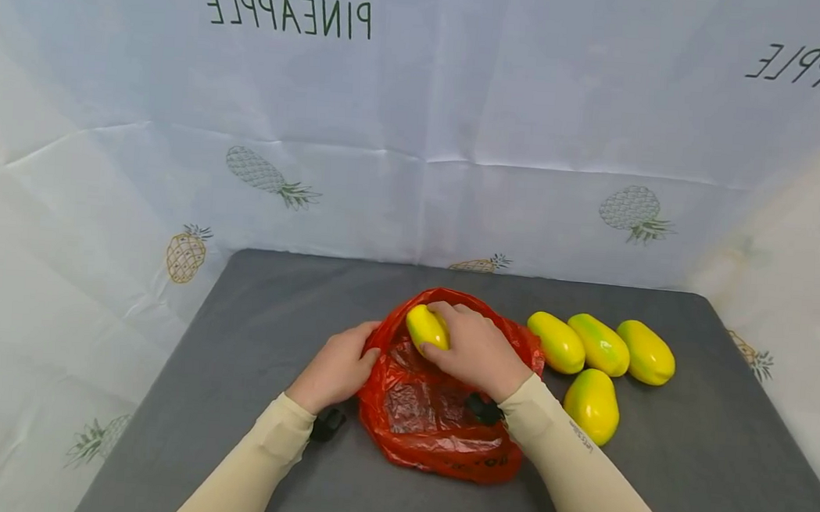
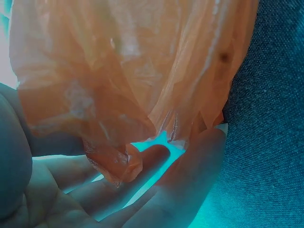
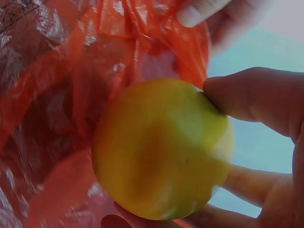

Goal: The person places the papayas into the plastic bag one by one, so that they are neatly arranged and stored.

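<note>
A red plastic bag (image 1: pixel 434 438) lies on the table with its mouth spread toward me. My left hand (image 1: pixel 336 367) grips the bag's left rim; in the left wrist view the thin plastic (image 2: pixel 128 80) hangs between thumb and fingers. Over the bag's mouth, my right hand (image 1: pixel 478 350) holds a smooth yellow mango (image 1: pixel 427 327) from its right side. Seen from the right wrist, thumb and fingers span the mango (image 3: pixel 161 147), and the red plastic (image 3: pixel 61 95) is close behind it. The bag's bottom is partly hidden by folds and the right wrist.
Right of the bag lie several more yellow-green mangoes: three in a row, including a middle one (image 1: pixel 598 344), and a nearer one (image 1: pixel 592 406) beside the right sleeve. The dark grey table (image 1: pixel 252 309) ends at a white pineapple-print curtain (image 1: pixel 385 207).
</note>
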`<action>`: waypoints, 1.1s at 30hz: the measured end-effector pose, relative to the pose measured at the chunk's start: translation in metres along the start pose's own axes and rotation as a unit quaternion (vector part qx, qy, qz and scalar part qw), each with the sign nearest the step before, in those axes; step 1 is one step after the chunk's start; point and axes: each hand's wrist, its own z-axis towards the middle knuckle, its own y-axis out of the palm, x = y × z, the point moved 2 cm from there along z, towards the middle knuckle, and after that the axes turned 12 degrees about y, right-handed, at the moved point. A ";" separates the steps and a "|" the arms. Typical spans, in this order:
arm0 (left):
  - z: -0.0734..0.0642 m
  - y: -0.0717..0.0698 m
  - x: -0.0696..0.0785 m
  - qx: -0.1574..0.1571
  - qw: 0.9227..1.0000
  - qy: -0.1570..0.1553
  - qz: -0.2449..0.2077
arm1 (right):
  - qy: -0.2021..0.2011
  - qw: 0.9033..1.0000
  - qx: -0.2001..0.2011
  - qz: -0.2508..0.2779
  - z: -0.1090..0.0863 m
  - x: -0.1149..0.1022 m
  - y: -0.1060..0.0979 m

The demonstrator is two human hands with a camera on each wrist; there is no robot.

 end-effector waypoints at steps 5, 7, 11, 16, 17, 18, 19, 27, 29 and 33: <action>0.001 0.001 0.000 0.001 1.000 0.006 0.002 | -0.001 1.000 0.001 -0.008 0.006 -0.003 0.010; 0.002 0.002 0.000 0.001 1.000 0.009 0.003 | 0.000 1.000 0.003 -0.011 0.007 -0.003 0.012; 0.002 0.003 0.000 0.001 1.000 0.016 0.003 | 0.000 1.000 0.008 -0.015 0.009 -0.003 0.017; 0.000 0.003 -0.002 0.004 1.000 0.020 0.007 | -0.002 1.000 0.010 -0.023 0.012 -0.006 0.020; 0.000 0.003 -0.002 0.004 1.000 0.021 0.007 | -0.002 1.000 0.010 -0.025 0.013 -0.006 0.021; 0.000 0.003 -0.002 0.005 1.000 0.022 0.008 | -0.002 1.000 0.010 -0.027 0.013 -0.006 0.021; 0.000 0.003 -0.002 0.004 1.000 0.022 0.008 | -0.001 1.000 0.010 -0.027 0.014 -0.006 0.021; 0.001 0.002 0.000 0.006 1.000 0.023 0.008 | 0.000 1.000 0.005 -0.025 0.017 -0.008 0.024; 0.001 0.002 0.000 0.006 1.000 0.024 0.008 | 0.001 1.000 0.003 -0.023 0.017 -0.008 0.024; 0.001 0.002 0.000 0.006 1.000 0.025 0.010 | 0.002 1.000 0.003 -0.024 0.017 -0.008 0.025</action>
